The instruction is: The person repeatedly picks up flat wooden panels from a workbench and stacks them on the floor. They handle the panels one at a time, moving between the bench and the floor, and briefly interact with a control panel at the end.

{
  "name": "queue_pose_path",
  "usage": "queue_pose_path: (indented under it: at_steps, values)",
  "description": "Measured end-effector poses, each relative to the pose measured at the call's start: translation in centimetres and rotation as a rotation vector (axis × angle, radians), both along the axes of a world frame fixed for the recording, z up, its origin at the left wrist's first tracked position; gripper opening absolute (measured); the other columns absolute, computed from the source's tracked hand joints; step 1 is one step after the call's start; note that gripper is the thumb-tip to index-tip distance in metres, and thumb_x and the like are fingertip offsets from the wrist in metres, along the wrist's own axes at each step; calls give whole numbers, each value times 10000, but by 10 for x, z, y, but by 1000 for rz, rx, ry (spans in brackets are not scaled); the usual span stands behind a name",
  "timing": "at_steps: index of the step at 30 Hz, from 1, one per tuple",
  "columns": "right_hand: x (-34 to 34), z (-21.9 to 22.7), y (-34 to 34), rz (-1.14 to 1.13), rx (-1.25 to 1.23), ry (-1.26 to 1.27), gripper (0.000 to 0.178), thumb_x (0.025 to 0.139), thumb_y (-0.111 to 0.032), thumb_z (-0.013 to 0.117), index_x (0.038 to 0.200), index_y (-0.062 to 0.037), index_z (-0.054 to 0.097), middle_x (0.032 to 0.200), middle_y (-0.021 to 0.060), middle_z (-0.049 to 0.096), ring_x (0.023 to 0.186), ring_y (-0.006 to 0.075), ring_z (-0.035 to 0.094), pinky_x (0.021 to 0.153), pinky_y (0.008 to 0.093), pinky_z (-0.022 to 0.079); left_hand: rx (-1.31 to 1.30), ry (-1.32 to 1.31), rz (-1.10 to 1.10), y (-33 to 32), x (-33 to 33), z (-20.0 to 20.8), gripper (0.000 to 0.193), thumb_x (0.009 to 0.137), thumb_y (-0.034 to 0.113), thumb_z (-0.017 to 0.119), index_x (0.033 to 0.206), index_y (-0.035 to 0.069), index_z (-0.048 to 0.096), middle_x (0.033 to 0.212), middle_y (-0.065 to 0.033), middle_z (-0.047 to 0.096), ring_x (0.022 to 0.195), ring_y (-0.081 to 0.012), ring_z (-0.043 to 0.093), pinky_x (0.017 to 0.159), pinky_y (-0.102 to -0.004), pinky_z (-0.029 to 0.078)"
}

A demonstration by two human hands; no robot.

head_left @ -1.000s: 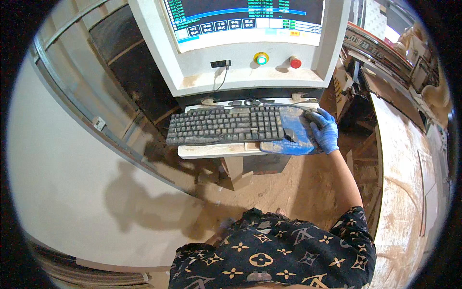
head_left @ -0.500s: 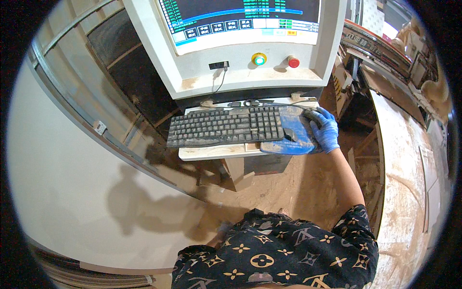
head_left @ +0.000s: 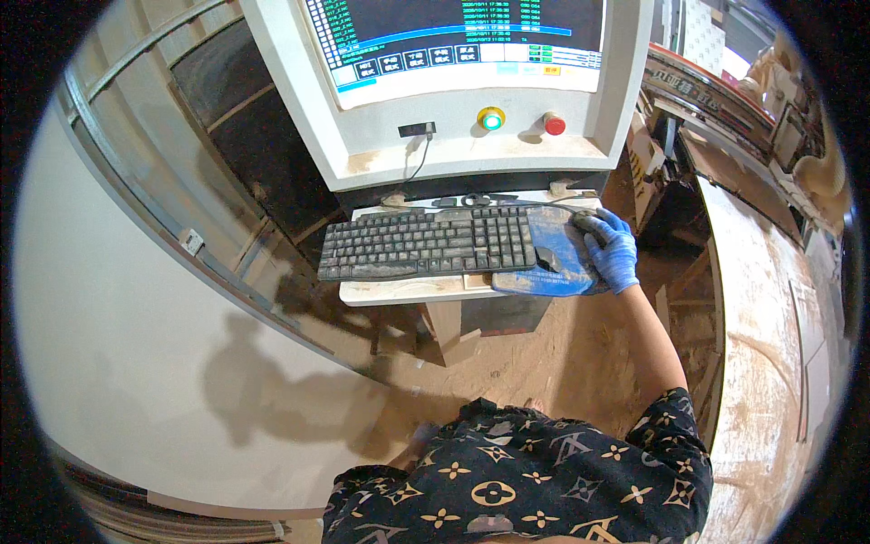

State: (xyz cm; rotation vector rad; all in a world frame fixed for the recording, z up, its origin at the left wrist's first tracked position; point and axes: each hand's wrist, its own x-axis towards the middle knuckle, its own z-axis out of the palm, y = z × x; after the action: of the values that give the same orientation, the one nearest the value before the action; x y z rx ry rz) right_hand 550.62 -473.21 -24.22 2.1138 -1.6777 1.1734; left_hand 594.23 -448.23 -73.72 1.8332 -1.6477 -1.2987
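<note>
My right hand (head_left: 613, 252), in a blue glove, rests closed over a dark computer mouse (head_left: 584, 220), which is mostly covered by the fingers. Under it lies a worn blue mouse pad (head_left: 562, 238) with a black raised piece at its left part. Just left of the pad is a dusty black keyboard (head_left: 426, 243), on a white shelf below the console. My left hand (head_left: 424, 433) hangs low beside my patterned shirt, dim and blurred, its fingers not readable.
A white console (head_left: 362, 140) holds a lit screen (head_left: 480, 63), a glowing green button (head_left: 491, 119) and a red knob (head_left: 555, 123). A large pale board (head_left: 154, 354) stands at the left. On the right runs a dusty machine bed (head_left: 752, 390).
The whole view has shifted slightly, with the console and keyboard sitting a little lower in the picture. My right hand stays on the mouse.
</note>
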Motion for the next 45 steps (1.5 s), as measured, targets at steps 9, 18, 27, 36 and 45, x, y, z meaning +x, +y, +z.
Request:
queue_pose_path:
  at_steps: [9,18,27,36,45]
  values:
    - [0,-2,-2,-28,-61,14,298,722,-156,662,1012,-222,674,1140,80,588,1020,312,548,893,388,447,67,20,-70,7,4,7,353,855,243,518,1104,0,573,1142,-162,586,1049,-307,543,872,-380,411]
    - [-2,-4,-4,-15,-25,-10,291,726,-125,652,1001,-215,679,1135,80,590,1030,301,545,906,372,443,379,319,89,4,3,6,363,871,237,556,1152,8,540,1167,-146,567,1069,-266,526,858,-367,414]
    - [1,-2,-4,-30,5,-29,319,720,-129,653,1025,-221,669,1158,108,571,1049,314,532,924,383,429,-683,-719,-640,0,4,0,327,876,286,508,1051,16,568,1062,-146,560,997,-255,506,888,-378,373]
    - [5,0,-2,-9,-5,-40,310,744,-135,647,1040,-226,664,1182,116,552,1068,318,520,933,382,424,-54,-103,-232,0,9,-2,417,852,372,513,1030,1,578,1024,-180,580,945,-337,531,833,-384,399]
    - [4,-3,-3,-12,-1,-30,304,747,-138,653,1041,-217,663,1174,115,555,1059,316,523,927,379,426,218,-123,-137,-3,6,-7,431,821,361,537,1050,1,595,1052,-220,604,1018,-364,551,849,-408,414]
